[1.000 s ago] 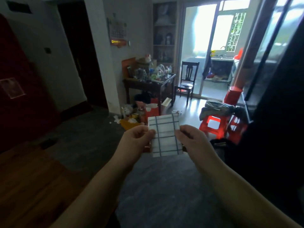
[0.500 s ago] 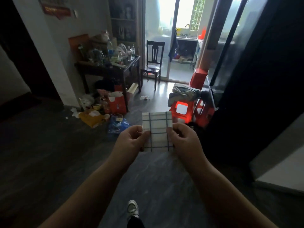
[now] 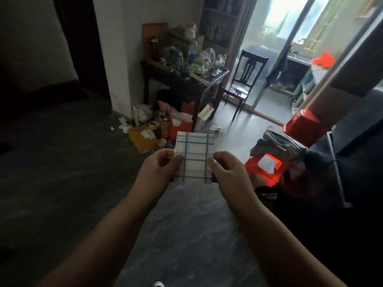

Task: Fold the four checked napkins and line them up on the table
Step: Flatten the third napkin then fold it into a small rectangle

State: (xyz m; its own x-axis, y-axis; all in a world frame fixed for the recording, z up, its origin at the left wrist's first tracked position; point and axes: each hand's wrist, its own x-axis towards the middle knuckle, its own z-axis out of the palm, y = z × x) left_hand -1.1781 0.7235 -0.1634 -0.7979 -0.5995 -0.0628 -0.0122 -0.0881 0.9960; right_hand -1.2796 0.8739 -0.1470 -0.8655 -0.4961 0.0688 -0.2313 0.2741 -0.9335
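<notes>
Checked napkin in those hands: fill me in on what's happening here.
A person holds one folded checked napkin up in front of them, off any surface. The left hand pinches its left edge, the right hand its right edge. It hangs over the dark floor; no other napkins show.

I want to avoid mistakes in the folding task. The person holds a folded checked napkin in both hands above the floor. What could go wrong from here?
1. The left hand and right hand only pinch the side edges of the napkin in the air; the fold may open, or drop to the floor.
2. A red stool and floor clutter lie ahead; walking forward could cause a stumble.
</notes>
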